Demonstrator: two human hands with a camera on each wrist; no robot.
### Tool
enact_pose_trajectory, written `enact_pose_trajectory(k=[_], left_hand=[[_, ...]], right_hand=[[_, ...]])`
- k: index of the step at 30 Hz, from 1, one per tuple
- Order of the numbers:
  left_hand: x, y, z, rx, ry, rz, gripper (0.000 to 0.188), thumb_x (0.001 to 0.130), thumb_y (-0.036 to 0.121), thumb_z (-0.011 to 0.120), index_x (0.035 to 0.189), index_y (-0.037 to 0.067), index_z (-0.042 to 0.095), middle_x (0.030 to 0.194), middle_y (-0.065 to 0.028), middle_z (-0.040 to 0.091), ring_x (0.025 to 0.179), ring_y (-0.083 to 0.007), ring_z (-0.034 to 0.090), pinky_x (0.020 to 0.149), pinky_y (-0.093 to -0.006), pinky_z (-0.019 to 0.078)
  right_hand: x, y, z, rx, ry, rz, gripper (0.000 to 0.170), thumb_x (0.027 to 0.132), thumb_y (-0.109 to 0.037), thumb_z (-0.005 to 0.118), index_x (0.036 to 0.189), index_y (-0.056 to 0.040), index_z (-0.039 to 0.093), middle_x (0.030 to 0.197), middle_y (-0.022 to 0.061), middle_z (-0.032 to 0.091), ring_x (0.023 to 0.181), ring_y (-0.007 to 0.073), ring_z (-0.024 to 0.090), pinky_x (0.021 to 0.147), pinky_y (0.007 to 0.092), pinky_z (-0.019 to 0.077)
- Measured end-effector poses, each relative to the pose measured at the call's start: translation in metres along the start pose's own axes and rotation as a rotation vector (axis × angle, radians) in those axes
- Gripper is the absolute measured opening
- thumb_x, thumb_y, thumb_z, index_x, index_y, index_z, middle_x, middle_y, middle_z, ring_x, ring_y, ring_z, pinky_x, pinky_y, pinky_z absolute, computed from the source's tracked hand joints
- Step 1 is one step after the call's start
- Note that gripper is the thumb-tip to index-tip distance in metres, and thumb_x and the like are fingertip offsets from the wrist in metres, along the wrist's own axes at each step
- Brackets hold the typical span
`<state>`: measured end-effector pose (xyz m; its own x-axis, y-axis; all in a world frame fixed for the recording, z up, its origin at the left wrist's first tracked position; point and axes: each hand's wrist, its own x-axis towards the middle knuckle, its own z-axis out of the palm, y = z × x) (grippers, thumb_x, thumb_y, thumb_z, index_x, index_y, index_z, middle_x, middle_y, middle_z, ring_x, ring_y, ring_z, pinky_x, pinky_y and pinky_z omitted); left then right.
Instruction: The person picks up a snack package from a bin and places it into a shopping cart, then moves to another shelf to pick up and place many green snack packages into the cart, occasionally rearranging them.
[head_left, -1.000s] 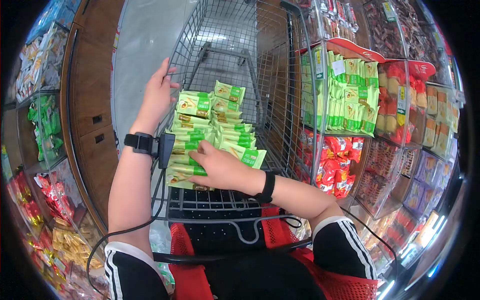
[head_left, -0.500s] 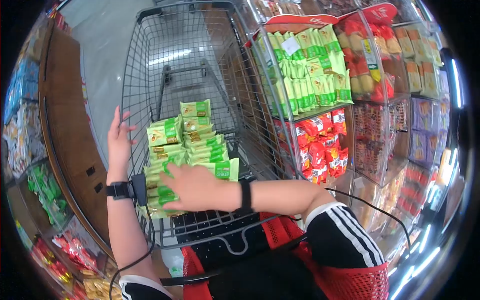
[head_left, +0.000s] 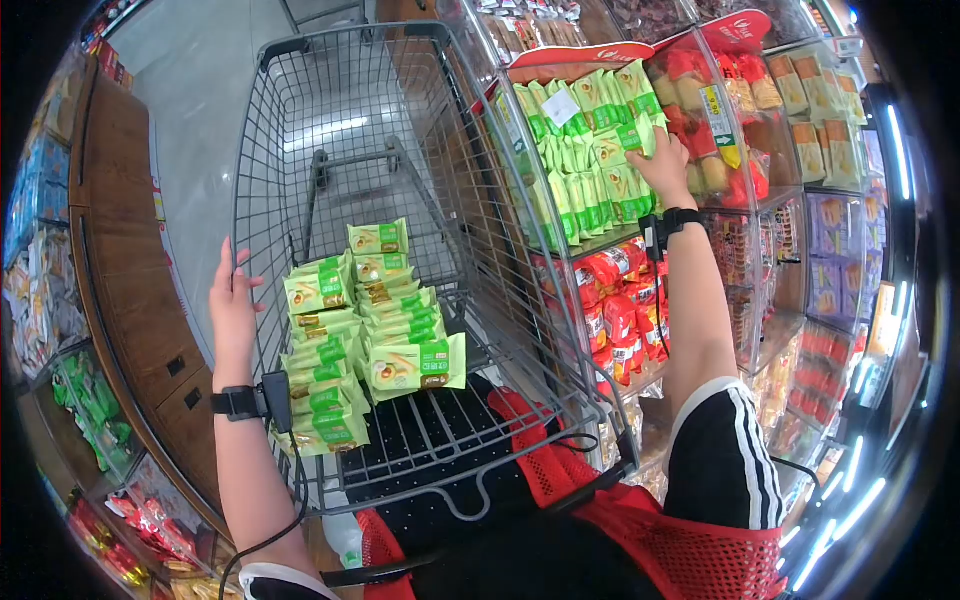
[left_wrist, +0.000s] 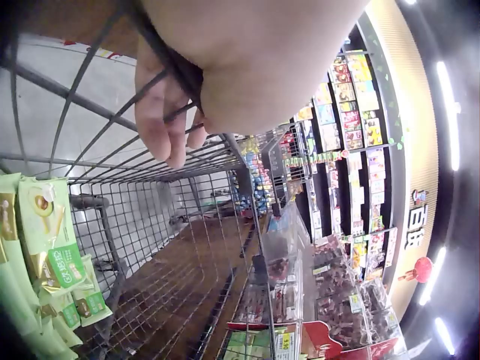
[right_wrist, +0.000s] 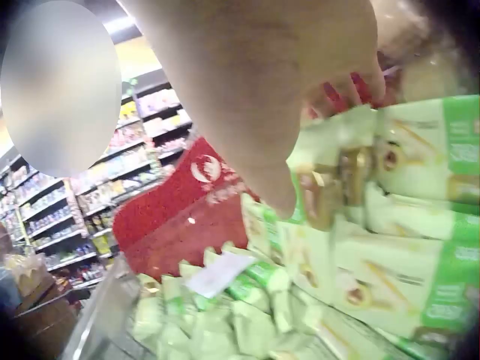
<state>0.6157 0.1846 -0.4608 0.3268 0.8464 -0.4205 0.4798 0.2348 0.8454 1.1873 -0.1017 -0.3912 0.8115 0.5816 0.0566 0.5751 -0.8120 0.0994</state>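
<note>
My left hand [head_left: 235, 290] is at the left side of a wire shopping cart [head_left: 350, 37], its fingers relaxed and holding nothing. In the left wrist view, cart wires cross in front of its fingers [left_wrist: 161, 131]. Green snack packets [head_left: 415, 365] are stacked in two rows at the cart's near end. My right hand [head_left: 665, 165] reaches over the cart's right side into a clear bin of matching green packets [head_left: 570, 205]. Its thumb and fingers are spread at the upper packets. Close up, the thumb [right_wrist: 281, 199] points down beside a packet's brown end [right_wrist: 319, 191].
Below the green bin lie red packets [head_left: 620, 325]. Bins of red-wrapped snacks [head_left: 760, 85] and purple packets [head_left: 835, 225] stand farther right. A brown wooden cabinet [head_left: 125, 250] runs along the left. A white paper [head_left: 561, 108] lies on the bin's packets.
My right hand has left the packets in the cart and moved right to the shelf bin. The left hand stays by the cart's left side. The head view has shifted toward the right.
</note>
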Motion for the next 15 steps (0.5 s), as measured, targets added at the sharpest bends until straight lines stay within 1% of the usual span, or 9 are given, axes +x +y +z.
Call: enact_pose_trajectory(k=[3,6,9,10,12,13,14,15], left_hand=[[0.001,0.001,0.001,-0.002,0.006,0.005,0.049,0.101,0.01,0.035,0.15,0.015,0.03,0.134,-0.0072,0.053,0.086,-0.0099,0.057,0.058,-0.0226,0.0484],[0.001,0.003,0.0,0.012,0.006,0.01,0.049,0.101,0.009,0.036,0.15,0.015,0.03,0.134,-0.0076,0.053,0.087,-0.0099,0.058,0.058,-0.0227,0.0486],[0.0,-0.002,0.001,0.021,-0.01,0.003,0.049,0.101,0.012,0.037,0.15,0.016,0.031,0.134,-0.0055,0.053,0.087,-0.0093,0.057,0.06,-0.0221,0.0479],[0.002,-0.003,0.0,0.023,-0.007,0.0,0.049,0.101,0.014,0.038,0.15,0.017,0.031,0.134,-0.0044,0.053,0.088,-0.0089,0.057,0.061,-0.0218,0.0476],[0.003,-0.004,0.001,0.014,-0.002,0.018,0.049,0.101,0.013,0.038,0.15,0.017,0.031,0.133,-0.005,0.054,0.087,-0.0092,0.058,0.061,-0.0218,0.0483],[0.002,-0.006,0.0,0.019,0.006,0.022,0.049,0.101,0.013,0.038,0.15,0.017,0.031,0.133,-0.0054,0.054,0.087,-0.0094,0.058,0.061,-0.0218,0.0487],[0.0,-0.006,-0.001,0.014,0.006,0.019,0.049,0.101,0.013,0.038,0.15,0.017,0.031,0.133,-0.0058,0.054,0.087,-0.0096,0.058,0.061,-0.022,0.0491],[0.0,-0.004,-0.001,0.009,0.003,0.023,0.049,0.101,0.013,0.039,0.15,0.017,0.031,0.133,-0.0062,0.054,0.088,-0.0098,0.059,0.061,-0.0222,0.0494]], right_hand=[[-0.001,-0.013,-0.002,-0.091,0.046,0.107,0.068,0.072,-0.042,0.077,0.129,-0.0122,0.055,0.128,0.017,0.049,0.128,0.0383,0.035,0.099,0.0571,0.0356],[0.004,-0.017,-0.012,-0.069,0.039,0.123,0.06,0.07,-0.045,0.078,0.115,-0.0077,0.066,0.128,0.0178,0.049,0.123,0.0355,0.043,0.096,0.0521,0.0398],[0.009,0.006,0.013,0.152,0.185,-0.067,0.059,0.068,-0.048,0.078,0.108,-0.0052,0.069,0.117,0.0192,0.058,0.107,0.0349,0.057,0.089,0.0463,0.0464],[0.012,0.014,0.013,0.124,0.165,-0.086,0.058,0.068,-0.047,0.078,0.107,-0.0053,0.069,0.113,0.0196,0.061,0.102,0.0352,0.059,0.087,0.0448,0.0477],[0.022,0.018,0.019,0.09,0.114,-0.148,0.056,0.067,-0.045,0.078,0.107,-0.0055,0.07,0.103,0.0204,0.066,0.092,0.0359,0.064,0.083,0.0418,0.0504],[0.018,0.008,0.007,0.223,0.063,-0.1,0.053,0.068,-0.042,0.078,0.107,-0.0075,0.07,0.091,0.019,0.07,0.089,0.0351,0.067,0.082,0.0419,0.0514],[0.019,0.003,-0.005,0.188,-0.033,-0.027,0.052,0.068,-0.041,0.078,0.107,-0.0084,0.071,0.095,0.0187,0.07,0.09,0.0323,0.068,0.083,0.0401,0.0515],[0.022,0.004,-0.01,0.185,-0.091,-0.032,0.052,0.068,-0.041,0.078,0.108,-0.0091,0.07,0.095,0.0177,0.07,0.089,0.0312,0.068,0.082,0.0401,0.0518]])
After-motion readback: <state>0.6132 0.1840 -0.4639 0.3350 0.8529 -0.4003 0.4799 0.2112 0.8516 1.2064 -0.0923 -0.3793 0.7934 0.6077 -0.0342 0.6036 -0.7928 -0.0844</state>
